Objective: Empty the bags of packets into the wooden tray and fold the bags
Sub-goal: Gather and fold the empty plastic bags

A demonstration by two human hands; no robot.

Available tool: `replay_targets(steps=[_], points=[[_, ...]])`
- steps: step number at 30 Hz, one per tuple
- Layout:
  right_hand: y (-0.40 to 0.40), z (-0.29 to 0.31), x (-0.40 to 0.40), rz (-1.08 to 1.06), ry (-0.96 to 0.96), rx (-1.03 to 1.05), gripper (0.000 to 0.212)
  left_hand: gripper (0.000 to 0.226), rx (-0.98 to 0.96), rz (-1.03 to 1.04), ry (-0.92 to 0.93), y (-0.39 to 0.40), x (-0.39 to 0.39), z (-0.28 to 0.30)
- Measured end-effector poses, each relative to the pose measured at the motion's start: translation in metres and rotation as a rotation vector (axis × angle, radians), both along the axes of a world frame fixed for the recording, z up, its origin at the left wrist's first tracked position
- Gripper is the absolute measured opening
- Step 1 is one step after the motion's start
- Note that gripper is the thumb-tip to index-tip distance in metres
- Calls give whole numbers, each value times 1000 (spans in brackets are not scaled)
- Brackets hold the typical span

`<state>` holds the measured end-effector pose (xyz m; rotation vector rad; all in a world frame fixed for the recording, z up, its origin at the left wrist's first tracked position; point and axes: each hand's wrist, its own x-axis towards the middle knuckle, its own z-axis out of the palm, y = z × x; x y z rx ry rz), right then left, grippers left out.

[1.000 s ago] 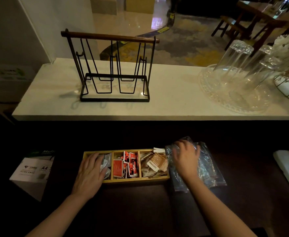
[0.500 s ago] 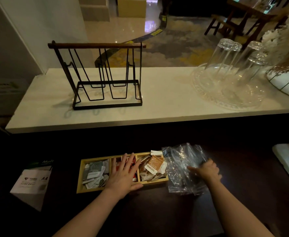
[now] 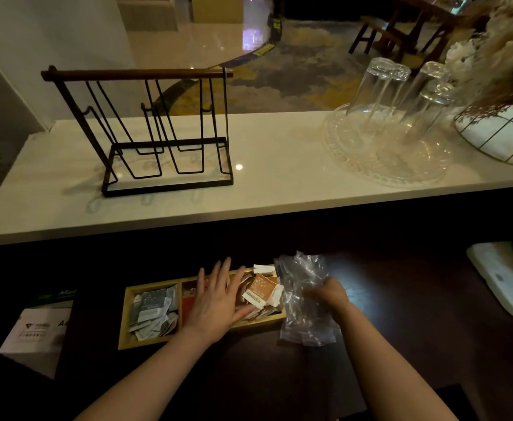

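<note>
A wooden tray [image 3: 123, 329] with three compartments lies on the dark counter. Grey and white packets [image 3: 152, 311] fill its left compartment, red ones the middle, brown and white packets [image 3: 261, 291] the right. My left hand [image 3: 218, 302] lies flat, fingers spread, over the middle and right compartments and holds nothing. Right of the tray lies a crumpled pile of clear plastic bags [image 3: 302, 299]. My right hand [image 3: 328, 294] rests on the pile with its fingers curled into the plastic, pinching it.
A white paper ream box [image 3: 36, 335] sits left of the tray. A white object [image 3: 501, 281] lies at the right edge. On the raised pale shelf behind stand a black wire rack [image 3: 158, 132], a glass platter [image 3: 386, 165] with upturned glasses, and a white vase [image 3: 501, 138].
My left hand moved right from the tray's left compartment to the middle and right ones. My right hand slid down off the top of the bags and curled into them, crumpling the pile.
</note>
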<state>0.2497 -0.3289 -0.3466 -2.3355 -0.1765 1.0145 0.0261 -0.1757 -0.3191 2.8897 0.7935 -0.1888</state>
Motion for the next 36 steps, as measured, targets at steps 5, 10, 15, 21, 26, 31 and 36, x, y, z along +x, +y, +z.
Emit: replay_targets(steps=[5, 10, 15, 21, 26, 31, 36], points=[[-1, -3, -9, -21, 20, 32, 33, 81, -100, -174, -55, -14, 51, 11], [-11, 7, -18, -47, 67, 125, 33, 69, -127, -211, 52, -18, 51, -10], [-17, 34, -17, -151, 96, 299, 26, 66, -25, -272, 38, -20, 44, -21], [-20, 90, -23, -136, 154, 579, 27, 83, -197, -203, 83, -21, 45, -2], [-10, 126, -43, -25, 226, 736, 23, 77, -935, 372, -466, -30, 37, 56], [11, 133, -78, 30, 188, 801, 56, 69, -1152, 456, -854, -46, 12, 104], [29, 135, -117, 86, 155, 764, 63, 51, -1109, 500, -962, -38, -22, 114]])
